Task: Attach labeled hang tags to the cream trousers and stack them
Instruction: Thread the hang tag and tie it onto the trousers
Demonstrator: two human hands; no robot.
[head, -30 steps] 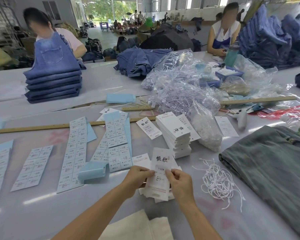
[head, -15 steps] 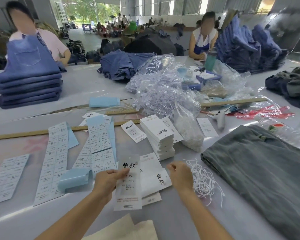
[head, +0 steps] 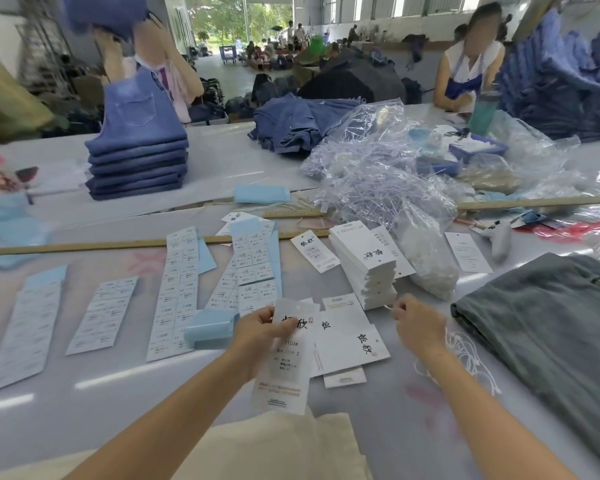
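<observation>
Left hand (head: 257, 327), forearm reaching in from the lower edge, pinched a white printed hang tag (head: 286, 362) near its top between thumb and fingers and held it upright above the pale grey table (head: 84, 403). The right hand (head: 418, 320) was raised just beside a tangle of white string loops (head: 465, 355), its fingers curled and pinching one thin white string at the fingertips. Cream folded trousers (head: 284, 448) lay at the near table edge, directly below the held tag. A few loose white tags (head: 350, 337) lay flat between the two hands, and a tall stack of white hang tags (head: 364, 265) stood just behind them. A blue plastic tray (head: 478, 148) at the far right held white items too small to identify, and a clear plastic bag (head: 426, 258) beside the tag stack held white contents. Sheets of printed white size stickers on blue backing (head: 177, 292) lay in rows to the left, with a long wooden ruler (head: 118, 244) behind them. Folded grey trousers (head: 548, 334) lay to the right, and a stack of folded blue denim (head: 136, 157) stood across the table.
</observation>
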